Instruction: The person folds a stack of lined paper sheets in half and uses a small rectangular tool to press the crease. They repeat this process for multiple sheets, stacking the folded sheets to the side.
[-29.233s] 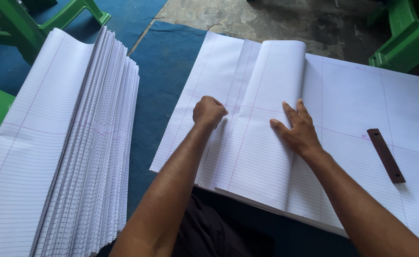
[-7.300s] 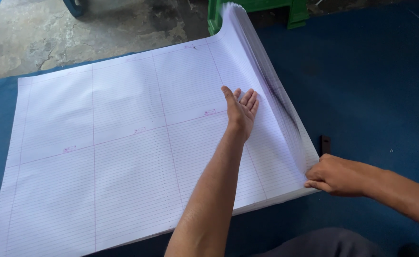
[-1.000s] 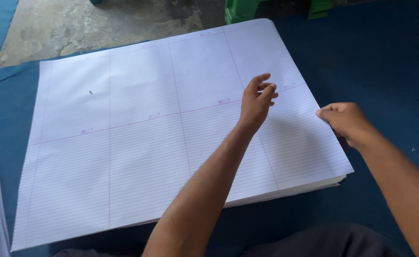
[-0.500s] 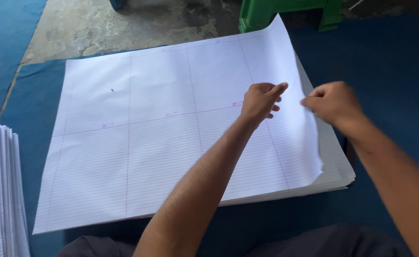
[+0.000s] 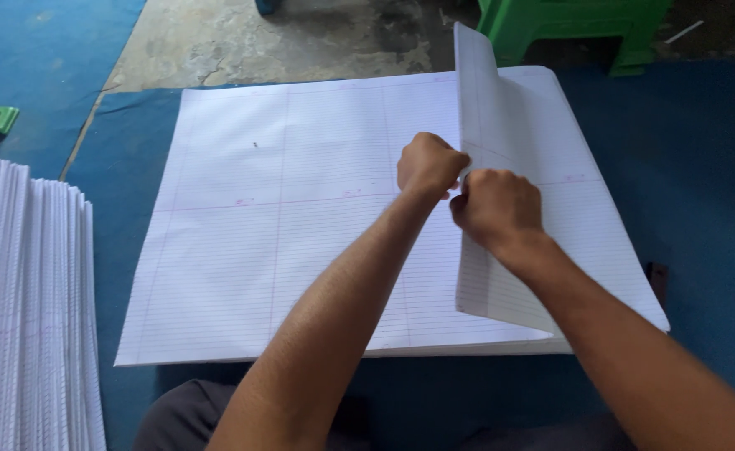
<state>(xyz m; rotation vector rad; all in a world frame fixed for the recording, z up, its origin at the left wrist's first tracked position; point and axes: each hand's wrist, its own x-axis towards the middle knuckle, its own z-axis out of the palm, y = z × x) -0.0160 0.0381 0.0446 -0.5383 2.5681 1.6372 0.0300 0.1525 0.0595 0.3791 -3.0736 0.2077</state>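
Holding the lifted ruled sheet [image 5: 501, 125] at centre frame, your left hand [image 5: 428, 164] and right hand [image 5: 498, 206] are both curled closed on its raised edge, knuckles nearly touching. It stands up from the flat stack of ruled paper [image 5: 300, 225] on the blue mat [image 5: 701, 167]. Pinched this tight, it could crease or tear, or drag a second sheet along. No containers show; a folded pile [image 5: 25, 301] sits lower left, a green stool [image 5: 576, 25] at upper right.

Both hands [image 5: 466, 185] fisted, touching, arms fwd
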